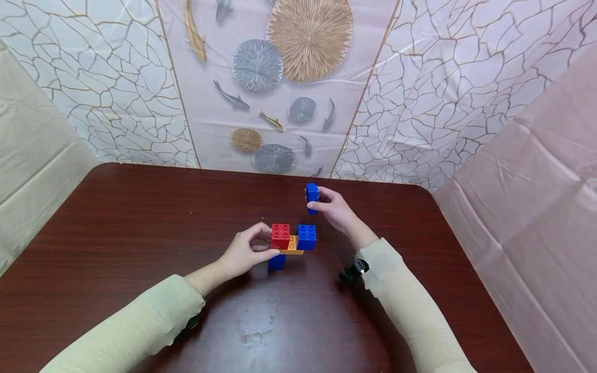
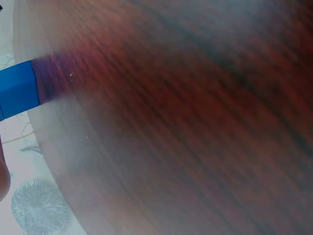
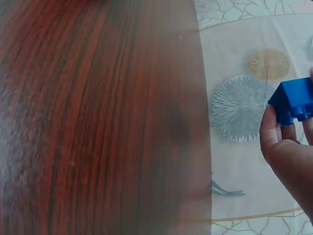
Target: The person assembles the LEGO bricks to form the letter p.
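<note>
A small toy building-brick structure stands on the table. An orange plate [image 1: 292, 252] carries a red brick [image 1: 280, 237] on its left and a blue brick [image 1: 307, 238] on its right, with a lower blue brick [image 1: 276, 262] underneath. My left hand [image 1: 244, 251] grips the structure's left side, thumb in front near the red brick and fingers behind, partly hidden. Beyond the structure, off to the right, my right hand [image 1: 337, 210] pinches a loose blue brick [image 1: 312, 198] held on its side, studs facing right. In the right wrist view that brick [image 3: 296, 95] shows between thumb and fingers.
The dark brown wooden table [image 1: 116, 233] has rounded far corners. Patterned cloth [image 1: 298, 103] hangs behind its far edge, and plain cloth hangs at both sides. A black wrist device [image 1: 354, 270] sits by the right sleeve. The left wrist view shows mostly tabletop.
</note>
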`<state>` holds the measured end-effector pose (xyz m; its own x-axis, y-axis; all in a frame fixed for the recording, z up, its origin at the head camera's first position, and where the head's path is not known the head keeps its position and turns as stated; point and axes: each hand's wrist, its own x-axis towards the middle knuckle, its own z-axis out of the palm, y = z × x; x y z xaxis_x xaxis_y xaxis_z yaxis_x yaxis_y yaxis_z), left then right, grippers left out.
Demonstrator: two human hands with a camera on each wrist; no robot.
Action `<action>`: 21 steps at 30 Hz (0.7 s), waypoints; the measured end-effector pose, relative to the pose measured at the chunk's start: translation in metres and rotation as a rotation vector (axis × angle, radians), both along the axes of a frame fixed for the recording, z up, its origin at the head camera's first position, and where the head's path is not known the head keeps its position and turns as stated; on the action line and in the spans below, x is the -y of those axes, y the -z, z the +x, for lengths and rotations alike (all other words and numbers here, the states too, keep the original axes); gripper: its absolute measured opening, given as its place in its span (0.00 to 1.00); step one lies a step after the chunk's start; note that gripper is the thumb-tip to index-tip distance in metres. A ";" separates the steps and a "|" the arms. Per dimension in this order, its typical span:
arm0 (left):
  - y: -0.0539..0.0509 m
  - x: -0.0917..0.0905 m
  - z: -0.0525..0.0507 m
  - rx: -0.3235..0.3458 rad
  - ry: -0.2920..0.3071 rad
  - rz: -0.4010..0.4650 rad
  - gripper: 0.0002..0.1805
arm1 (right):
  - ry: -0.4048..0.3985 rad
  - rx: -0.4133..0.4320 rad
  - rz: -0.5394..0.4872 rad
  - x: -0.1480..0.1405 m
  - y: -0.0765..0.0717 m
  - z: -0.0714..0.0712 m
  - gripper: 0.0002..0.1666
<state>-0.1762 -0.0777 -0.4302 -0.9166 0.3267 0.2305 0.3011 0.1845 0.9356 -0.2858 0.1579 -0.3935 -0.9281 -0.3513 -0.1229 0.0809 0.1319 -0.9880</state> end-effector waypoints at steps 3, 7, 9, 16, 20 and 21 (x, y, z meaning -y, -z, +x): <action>0.000 0.000 0.000 -0.005 0.001 0.002 0.16 | 0.001 -0.049 0.008 -0.005 -0.003 0.004 0.27; 0.000 -0.001 0.000 -0.009 -0.001 -0.005 0.17 | 0.022 -0.079 -0.015 -0.011 -0.007 0.007 0.19; 0.000 -0.001 0.000 -0.007 -0.003 -0.012 0.17 | 0.034 -0.090 -0.023 -0.013 -0.009 0.009 0.17; -0.004 -0.001 0.003 0.015 -0.007 -0.024 0.17 | 0.052 -0.115 0.009 -0.021 -0.022 0.017 0.27; -0.003 -0.001 0.004 0.027 -0.011 -0.023 0.17 | 0.033 -0.163 0.108 -0.026 -0.032 0.024 0.29; -0.002 -0.001 0.004 0.022 -0.013 -0.023 0.18 | 0.026 -0.179 0.138 -0.028 -0.034 0.025 0.29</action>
